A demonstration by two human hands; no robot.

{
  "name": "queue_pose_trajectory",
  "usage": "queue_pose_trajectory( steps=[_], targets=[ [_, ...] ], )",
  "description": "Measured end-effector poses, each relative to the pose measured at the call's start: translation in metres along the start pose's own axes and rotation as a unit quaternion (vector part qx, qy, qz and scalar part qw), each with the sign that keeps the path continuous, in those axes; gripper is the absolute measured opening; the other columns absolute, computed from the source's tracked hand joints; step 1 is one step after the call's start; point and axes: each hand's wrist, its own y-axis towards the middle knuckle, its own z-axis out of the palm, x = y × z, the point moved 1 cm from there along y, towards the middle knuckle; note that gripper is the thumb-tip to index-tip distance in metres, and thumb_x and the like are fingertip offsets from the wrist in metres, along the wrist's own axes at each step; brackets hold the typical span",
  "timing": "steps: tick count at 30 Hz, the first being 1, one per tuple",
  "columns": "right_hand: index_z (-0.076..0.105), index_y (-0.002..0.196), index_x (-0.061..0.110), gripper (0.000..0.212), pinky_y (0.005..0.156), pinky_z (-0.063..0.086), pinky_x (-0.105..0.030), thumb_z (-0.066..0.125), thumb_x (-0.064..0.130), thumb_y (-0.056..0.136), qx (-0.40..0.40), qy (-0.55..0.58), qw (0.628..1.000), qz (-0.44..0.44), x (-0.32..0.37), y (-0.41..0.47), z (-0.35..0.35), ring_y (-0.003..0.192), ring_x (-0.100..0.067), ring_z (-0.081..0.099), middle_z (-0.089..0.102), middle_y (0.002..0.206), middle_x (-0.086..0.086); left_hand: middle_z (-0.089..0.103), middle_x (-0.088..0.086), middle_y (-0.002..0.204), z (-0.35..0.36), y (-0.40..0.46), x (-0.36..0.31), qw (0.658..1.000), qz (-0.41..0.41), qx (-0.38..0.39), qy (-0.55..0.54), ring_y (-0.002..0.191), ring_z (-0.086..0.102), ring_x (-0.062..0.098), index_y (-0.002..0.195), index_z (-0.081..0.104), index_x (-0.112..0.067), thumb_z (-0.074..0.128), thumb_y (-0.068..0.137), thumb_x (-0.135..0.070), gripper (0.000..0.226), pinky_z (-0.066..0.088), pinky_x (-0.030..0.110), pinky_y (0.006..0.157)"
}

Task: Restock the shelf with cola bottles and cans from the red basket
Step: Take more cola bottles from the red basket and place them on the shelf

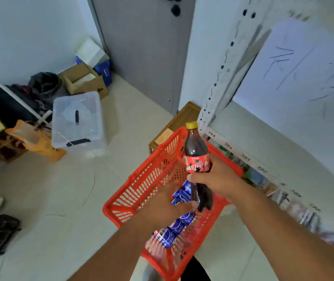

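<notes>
A red plastic basket (141, 185) sits on the pale floor beside the white shelf (267, 142). My right hand (216, 177) grips a cola bottle (195, 147) with a yellow cap and red label, held upright above the basket. My left hand (166, 201) reaches into the basket over blue cola cans (182, 222), fingers curled near a can; whether it grips one is not visible. More blue cans (166, 237) lie lower in the basket.
The shelf's edge carries number tags, with packaged goods (257, 177) on a lower level. A wooden box (174, 126) stands behind the basket. A clear plastic bin (77, 120), cardboard boxes (83, 80), bags and a grey door (141, 47) lie further left.
</notes>
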Motion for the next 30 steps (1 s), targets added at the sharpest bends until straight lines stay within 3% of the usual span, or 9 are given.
queue_pose_trajectory(
  steps=[7, 11, 15, 18, 20, 23, 25, 26, 30],
  targets=[
    [0.076, 0.114, 0.037, 0.044, 0.102, 0.056, -0.046, 0.090, 0.037, 0.072, -0.112, 0.079, 0.988, -0.065, 0.032, -0.122, -0.001, 0.103, -0.011, 0.077, 0.081, 0.109, 0.010, 0.053, -0.035, 0.139, -0.005, -0.063, -0.039, 0.991, 0.131, 0.024, 0.015, 0.131, 0.050, -0.010, 0.145, 0.046, -0.048, 0.080, 0.082, -0.062, 0.073, 0.036, 0.013, 0.104],
    [0.078, 0.106, 0.035, 0.029, 0.087, 0.056, -0.031, 0.090, 0.027, 0.081, -0.192, 0.110, 0.972, -0.074, 0.038, -0.190, -0.016, 0.092, -0.003, 0.077, 0.081, 0.100, 0.014, 0.057, -0.036, 0.129, 0.009, -0.087, -0.071, 0.981, 0.179, 0.056, 0.048, 0.122, 0.055, -0.011, 0.128, 0.048, -0.063, 0.085, 0.079, -0.057, 0.062, 0.043, 0.019, 0.099],
    [0.076, 0.115, 0.032, 0.043, 0.089, 0.059, -0.035, 0.093, 0.035, 0.076, -0.274, 0.134, 0.950, -0.068, 0.021, -0.252, -0.039, 0.098, -0.011, 0.077, 0.081, 0.105, 0.009, 0.062, -0.026, 0.129, 0.045, -0.107, -0.110, 0.961, 0.239, 0.102, 0.093, 0.116, 0.060, -0.007, 0.137, 0.052, -0.046, 0.085, 0.084, -0.047, 0.063, 0.043, 0.001, 0.080],
    [0.075, 0.115, 0.033, 0.044, 0.079, 0.058, -0.024, 0.094, 0.035, 0.075, -0.325, 0.159, 0.930, -0.064, -0.003, -0.303, -0.058, 0.096, -0.008, 0.077, 0.081, 0.101, 0.013, 0.063, -0.020, 0.132, 0.088, -0.129, -0.139, 0.943, 0.275, 0.136, 0.128, 0.115, 0.061, -0.006, 0.142, 0.052, -0.036, 0.085, 0.082, -0.049, 0.069, 0.042, 0.004, 0.079],
    [0.073, 0.115, 0.035, 0.047, 0.075, 0.054, -0.019, 0.094, 0.037, 0.073, -0.357, 0.172, 0.916, -0.060, -0.021, -0.340, -0.069, 0.094, -0.003, 0.075, 0.080, 0.100, 0.016, 0.061, -0.027, 0.115, 0.122, -0.145, -0.156, 0.930, 0.289, 0.166, 0.154, 0.093, 0.058, -0.020, 0.129, 0.050, -0.038, 0.084, 0.086, -0.043, 0.055, 0.042, -0.001, 0.068],
    [0.074, 0.116, 0.035, 0.055, 0.090, 0.058, -0.032, 0.095, 0.045, 0.067, -0.403, 0.181, 0.896, -0.050, -0.056, -0.400, -0.082, 0.097, -0.004, 0.075, 0.080, 0.103, 0.015, 0.066, -0.025, 0.118, 0.183, -0.169, -0.175, 0.909, 0.313, 0.210, 0.181, 0.101, 0.061, -0.018, 0.131, 0.053, -0.040, 0.084, 0.083, -0.050, 0.059, 0.045, 0.002, 0.074],
    [0.075, 0.114, 0.033, 0.055, 0.096, 0.059, -0.040, 0.094, 0.046, 0.064, -0.433, 0.188, 0.881, -0.041, -0.084, -0.446, -0.087, 0.098, -0.008, 0.076, 0.081, 0.103, 0.013, 0.068, -0.025, 0.110, 0.226, -0.191, -0.185, 0.889, 0.327, 0.241, 0.210, 0.090, 0.062, -0.024, 0.121, 0.056, -0.046, 0.085, 0.083, -0.048, 0.048, 0.046, 0.000, 0.071],
    [0.075, 0.113, 0.032, 0.052, 0.097, 0.059, -0.041, 0.095, 0.042, 0.066, -0.445, 0.192, 0.874, -0.034, -0.098, -0.470, -0.089, 0.098, -0.009, 0.077, 0.081, 0.103, 0.011, 0.067, -0.027, 0.106, 0.250, -0.204, -0.189, 0.883, 0.329, 0.260, 0.209, 0.085, 0.061, -0.026, 0.117, 0.056, -0.047, 0.085, 0.084, -0.046, 0.044, 0.046, -0.001, 0.071],
    [0.075, 0.112, 0.027, 0.042, 0.093, 0.060, -0.038, 0.094, 0.026, 0.074, -0.507, 0.216, 0.835, -0.010, -0.158, -0.571, -0.087, 0.097, -0.011, 0.078, 0.081, 0.102, 0.007, 0.062, -0.031, 0.115, 0.346, -0.260, -0.195, 0.836, 0.353, 0.337, 0.251, 0.106, 0.063, -0.007, 0.127, 0.055, -0.043, 0.086, 0.081, -0.051, 0.056, 0.051, 0.015, 0.093]
  ],
)
